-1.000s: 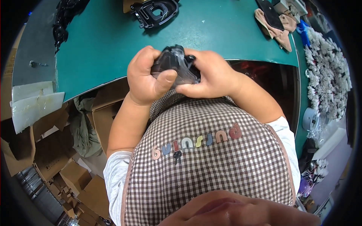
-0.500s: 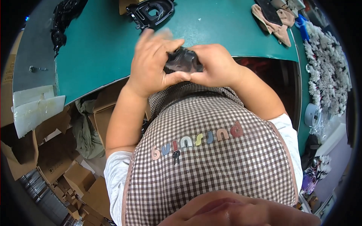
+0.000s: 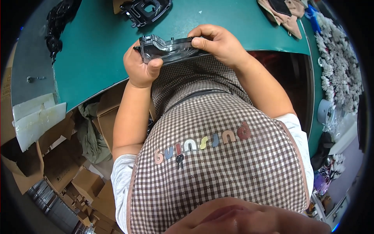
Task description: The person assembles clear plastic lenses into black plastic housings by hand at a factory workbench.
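A moulded part of black and clear plastic, like a small lamp housing with a transparent cover, is held crosswise between my two hands just over the near edge of the green table. My left hand grips its left end, thumb bent in front and fingers hidden behind. At the other end, my right hand pinches the upper corner between thumb and curled fingers. Beyond my left hand, a larger black plastic housing with a rounded opening lies on the green table.
Black parts lie along the far left, above a small metal piece and whitish sheets. Beige gloves rest at the far right, near bundled white-tipped wires. Cardboard boxes stand below the table.
The plastic part has been turned and now stretches lengthwise between my hands. My hands have moved apart, and my blurred left fingers have closed around its left end.
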Action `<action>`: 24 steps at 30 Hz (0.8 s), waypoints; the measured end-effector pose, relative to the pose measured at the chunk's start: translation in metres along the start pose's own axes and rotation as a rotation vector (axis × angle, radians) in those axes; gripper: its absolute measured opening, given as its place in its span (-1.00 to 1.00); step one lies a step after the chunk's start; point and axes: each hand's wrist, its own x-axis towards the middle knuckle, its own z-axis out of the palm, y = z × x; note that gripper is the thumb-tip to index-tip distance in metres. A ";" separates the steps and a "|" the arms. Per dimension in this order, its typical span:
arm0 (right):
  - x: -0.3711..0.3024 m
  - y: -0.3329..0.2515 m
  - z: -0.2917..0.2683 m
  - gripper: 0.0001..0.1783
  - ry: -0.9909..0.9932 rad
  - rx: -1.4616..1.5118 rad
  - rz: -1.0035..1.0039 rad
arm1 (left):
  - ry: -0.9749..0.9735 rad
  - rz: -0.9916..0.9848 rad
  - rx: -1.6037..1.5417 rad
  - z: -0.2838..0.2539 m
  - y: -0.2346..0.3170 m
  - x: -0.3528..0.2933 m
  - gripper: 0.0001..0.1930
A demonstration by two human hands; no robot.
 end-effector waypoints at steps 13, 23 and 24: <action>0.019 -0.009 0.025 -0.45 0.395 -0.550 -0.517 | 0.267 -0.261 -0.051 0.013 -0.011 -0.007 -0.25; 0.016 -0.016 0.052 -0.74 0.166 0.707 -0.197 | 0.622 -0.578 -0.713 0.036 0.009 0.005 -0.12; 0.016 -0.018 0.053 -0.76 0.141 0.712 -0.188 | 0.631 -0.571 -0.712 0.032 0.008 0.004 -0.11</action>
